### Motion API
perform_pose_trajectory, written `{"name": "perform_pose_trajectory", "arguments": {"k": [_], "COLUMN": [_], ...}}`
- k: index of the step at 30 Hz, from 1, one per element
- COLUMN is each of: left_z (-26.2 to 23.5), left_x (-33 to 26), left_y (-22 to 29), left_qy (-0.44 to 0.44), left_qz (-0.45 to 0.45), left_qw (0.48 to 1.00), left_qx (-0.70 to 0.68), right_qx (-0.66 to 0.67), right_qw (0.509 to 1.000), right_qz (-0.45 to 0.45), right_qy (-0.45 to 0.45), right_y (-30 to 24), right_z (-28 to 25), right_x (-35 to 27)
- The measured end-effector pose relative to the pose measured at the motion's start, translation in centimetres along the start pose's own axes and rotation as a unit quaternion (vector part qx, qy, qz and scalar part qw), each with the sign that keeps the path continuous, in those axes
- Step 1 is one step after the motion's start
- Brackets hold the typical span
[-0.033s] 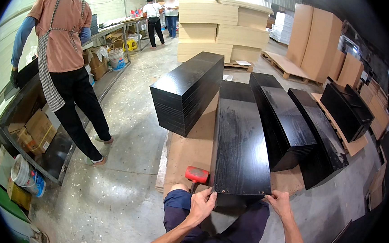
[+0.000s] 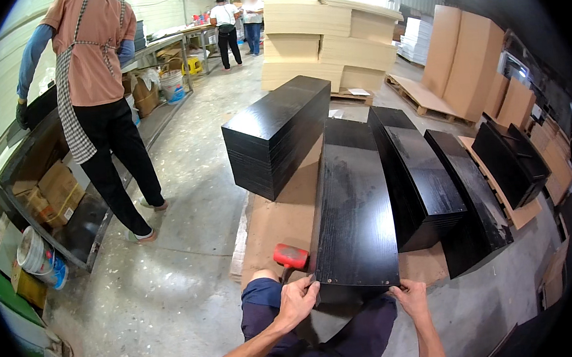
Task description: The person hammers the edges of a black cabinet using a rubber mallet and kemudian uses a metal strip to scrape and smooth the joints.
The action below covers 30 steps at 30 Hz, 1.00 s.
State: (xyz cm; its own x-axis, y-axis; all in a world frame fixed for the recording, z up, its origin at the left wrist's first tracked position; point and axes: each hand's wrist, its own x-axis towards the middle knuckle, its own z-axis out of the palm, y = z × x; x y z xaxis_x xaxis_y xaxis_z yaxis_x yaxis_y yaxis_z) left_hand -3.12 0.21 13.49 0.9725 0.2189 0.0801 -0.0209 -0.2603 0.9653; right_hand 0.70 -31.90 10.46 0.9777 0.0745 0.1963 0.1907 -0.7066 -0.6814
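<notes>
Grey concrete floor (image 2: 188, 205) spreads through a big workshop. Right in front of the person lies a long black board (image 2: 355, 220), resting on a brown sheet (image 2: 282, 218) on the ground. The left hand (image 2: 296, 302) grips the board's near left corner, fingers curled on its edge. The right hand (image 2: 410, 296) holds the near right corner, fingers bent around it. A red mallet (image 2: 290, 256) lies just beside the left hand. Stacks of black boards (image 2: 276, 136) sit beside it. Another person in an apron (image 2: 94, 92) stands at a bench on the left.
</notes>
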Motion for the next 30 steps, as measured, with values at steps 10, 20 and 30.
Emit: {"name": "perform_pose_trajectory", "arguments": {"k": [10, 20, 30], "left_z": [0.1, 0.4, 0.6], "left_x": [0.1, 0.2, 0.8], "left_y": [-0.6, -1.0, -2.2], "left_qy": [0.03, 0.021, 0.019], "left_qz": [0.019, 0.021, 0.068], "left_qw": [0.999, 0.999, 0.994], "left_qx": [-0.029, 0.042, 0.083], "right_qx": [0.105, 0.11, 0.085], "right_qw": [0.973, 0.97, 0.986], "right_qz": [0.177, 0.177, 0.111], "right_qy": [0.107, 0.125, 0.086], "right_y": [-4.0, -3.7, -2.6], "right_z": [1.2, 1.9, 1.4], "right_x": [-0.8, -1.1, -1.5]}}
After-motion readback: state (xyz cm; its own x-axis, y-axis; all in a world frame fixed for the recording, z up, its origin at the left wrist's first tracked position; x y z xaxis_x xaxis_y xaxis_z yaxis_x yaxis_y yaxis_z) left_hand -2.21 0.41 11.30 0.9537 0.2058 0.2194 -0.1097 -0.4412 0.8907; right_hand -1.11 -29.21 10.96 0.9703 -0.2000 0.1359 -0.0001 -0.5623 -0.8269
